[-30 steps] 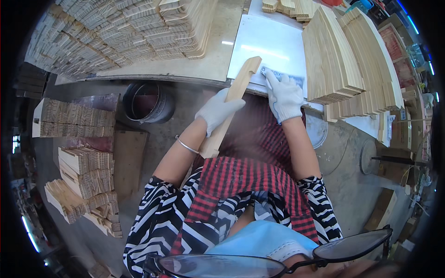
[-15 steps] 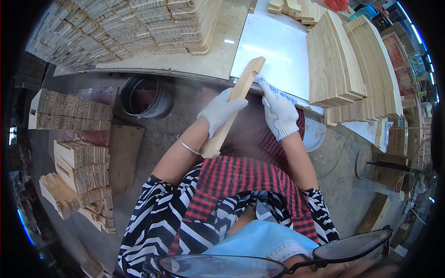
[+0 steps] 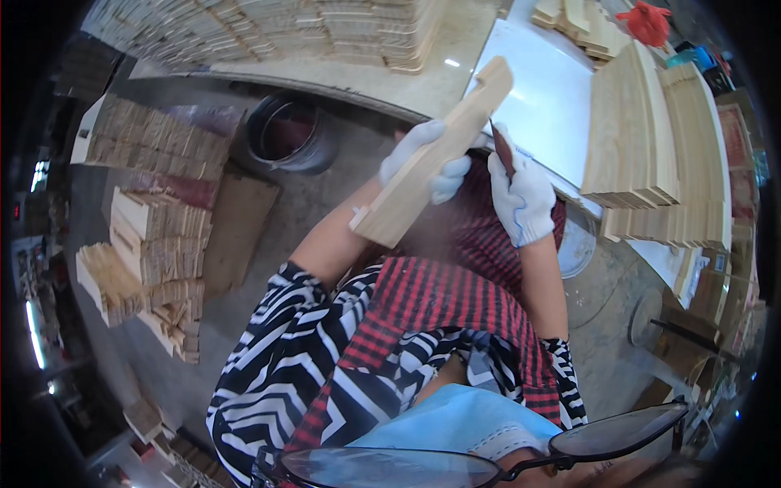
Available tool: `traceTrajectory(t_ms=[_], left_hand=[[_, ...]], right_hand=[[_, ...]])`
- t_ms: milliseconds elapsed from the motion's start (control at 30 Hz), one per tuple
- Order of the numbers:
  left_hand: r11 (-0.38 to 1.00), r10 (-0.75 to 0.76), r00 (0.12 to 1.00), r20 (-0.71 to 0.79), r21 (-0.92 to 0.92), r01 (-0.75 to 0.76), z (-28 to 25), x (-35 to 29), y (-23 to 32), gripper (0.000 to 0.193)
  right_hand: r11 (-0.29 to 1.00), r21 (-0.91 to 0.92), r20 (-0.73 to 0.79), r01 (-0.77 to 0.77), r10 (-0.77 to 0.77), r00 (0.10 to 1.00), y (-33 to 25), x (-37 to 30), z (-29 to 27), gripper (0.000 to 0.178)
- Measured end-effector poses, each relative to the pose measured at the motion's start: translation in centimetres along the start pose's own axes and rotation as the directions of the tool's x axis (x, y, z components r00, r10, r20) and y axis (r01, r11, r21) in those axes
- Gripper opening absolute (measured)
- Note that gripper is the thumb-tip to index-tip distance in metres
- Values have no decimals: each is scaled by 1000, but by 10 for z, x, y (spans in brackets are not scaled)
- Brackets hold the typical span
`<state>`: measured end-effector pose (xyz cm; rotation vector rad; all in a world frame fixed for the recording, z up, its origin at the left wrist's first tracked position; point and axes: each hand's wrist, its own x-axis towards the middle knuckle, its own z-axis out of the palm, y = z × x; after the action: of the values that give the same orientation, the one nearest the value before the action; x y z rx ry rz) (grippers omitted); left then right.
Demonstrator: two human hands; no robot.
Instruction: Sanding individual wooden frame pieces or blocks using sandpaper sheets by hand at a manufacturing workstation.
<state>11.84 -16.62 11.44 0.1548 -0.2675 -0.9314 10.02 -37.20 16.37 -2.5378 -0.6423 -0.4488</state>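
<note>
My left hand (image 3: 427, 163), in a white glove, grips a long pale wooden piece (image 3: 439, 150) around its middle; the piece slants up to the right, with a notch at its upper end. My right hand (image 3: 521, 195), also gloved, holds a small dark reddish piece, maybe sandpaper (image 3: 503, 150), against the right edge of the wood. Both hands are raised over my lap, close to the front edge of the workbench (image 3: 423, 85).
A white sheet (image 3: 545, 98) lies on the bench. Tall stacks of wooden boards (image 3: 643, 146) stand at the right, more stacks (image 3: 268, 28) at the back. A dark bucket (image 3: 289, 134) and piles of wooden pieces (image 3: 154, 236) sit on the floor at left.
Both hands and the wooden piece have stayed together; the wood's upper end has tipped further right and the right hand has slid along its edge.
</note>
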Motion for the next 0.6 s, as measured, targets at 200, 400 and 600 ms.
traceTrajectory(t_ms=[200,400,600], left_hand=[[982,115,990,-86,158,-101,15,28,12,73],[939,231,969,86,243,-245,25,47,34,73],[887,285,958,4,379,-265,42,74,35,67]], right_hand=[[989,4,571,147,-123,811,-101,10,-15,50],[886,357,306,297,-411,859,-61,-34,-7,49],[967,144,186,212,-237,953,-60,-24,-6,58]])
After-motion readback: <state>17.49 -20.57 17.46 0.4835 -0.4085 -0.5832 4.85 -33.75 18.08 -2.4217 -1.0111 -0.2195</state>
